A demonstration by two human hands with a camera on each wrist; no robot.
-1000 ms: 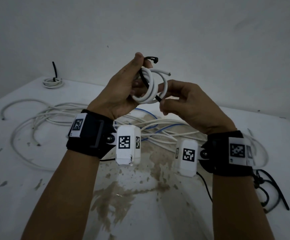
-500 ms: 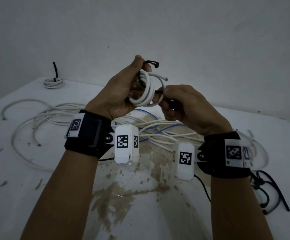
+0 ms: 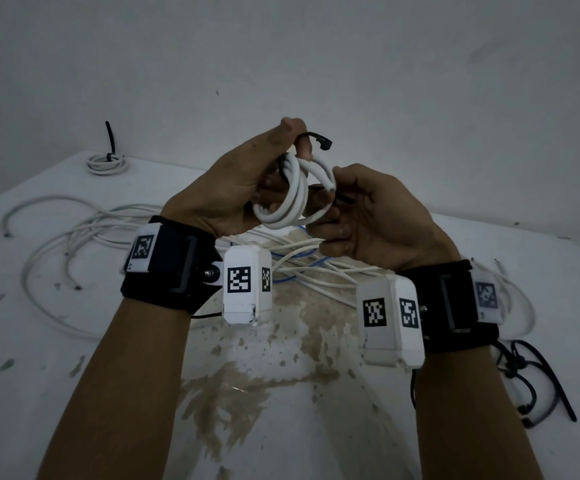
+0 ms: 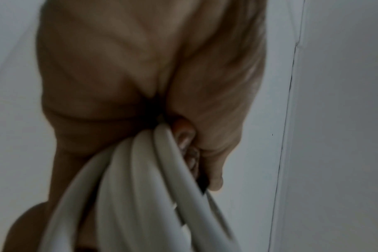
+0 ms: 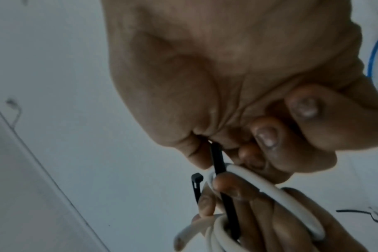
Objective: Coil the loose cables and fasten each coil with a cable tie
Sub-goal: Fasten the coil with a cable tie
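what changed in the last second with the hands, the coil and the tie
The right hand moved up along the black cable tie and closed in against the white coil. The left hand kept its grip on the coil; the tie's head still pokes out above.

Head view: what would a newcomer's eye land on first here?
Mid-frame, both hands are raised: the left hand grips a small white cable coil, and the right hand pinches a black cable tie threaded through it. Behind them, loose white cables sprawl across the stained table.
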